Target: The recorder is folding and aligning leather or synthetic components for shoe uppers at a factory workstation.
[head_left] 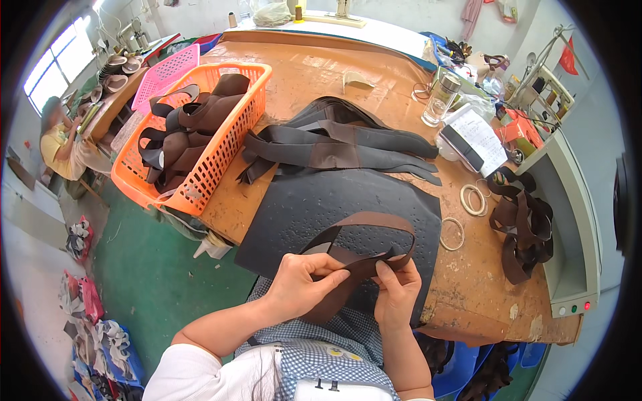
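Close to my body I hold a dark brown strip (376, 219) of leather-like material, bent into a loop. My left hand (304, 286) pinches it between thumb and fingers on one side. My right hand (398, 289) pinches it close by, where a small dark end sticks up by the thumb. A wider brown part hangs below my left fingers. Under the loop lies a black pitted mat (348, 194) at the table's near edge. Just beyond the mat, a bundle of black and brown strips (338, 154) is stretched across the table.
An orange basket (231, 144) with brown pieces stands left, a pink basket (160, 77) behind it. Right are tape rings (473, 200), coiled brown strips (521, 227), a glass bottle (441, 100), a phone (461, 148) on paper and a grey machine (575, 220). A person (63, 144) sits far left.
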Available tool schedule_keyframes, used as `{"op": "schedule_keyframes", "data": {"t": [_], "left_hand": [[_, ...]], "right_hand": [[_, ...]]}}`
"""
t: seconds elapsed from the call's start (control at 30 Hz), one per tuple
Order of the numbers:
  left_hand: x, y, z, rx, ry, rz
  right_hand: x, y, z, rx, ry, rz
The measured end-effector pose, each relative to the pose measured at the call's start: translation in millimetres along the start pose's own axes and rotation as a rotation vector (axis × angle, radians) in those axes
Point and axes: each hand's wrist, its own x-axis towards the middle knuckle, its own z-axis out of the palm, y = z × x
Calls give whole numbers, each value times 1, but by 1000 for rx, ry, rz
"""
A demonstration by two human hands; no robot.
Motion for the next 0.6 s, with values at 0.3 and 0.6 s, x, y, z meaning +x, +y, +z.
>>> {"op": "schedule_keyframes", "data": {"t": [0.3,0.6], "left_hand": [[7,6,2,-36,-77,36],[8,8,-1,38,-110,-76]], "right_hand": [[-9,-1,10,-108,-81,18],[-2,-2,-1,-65,-6,10]]}}
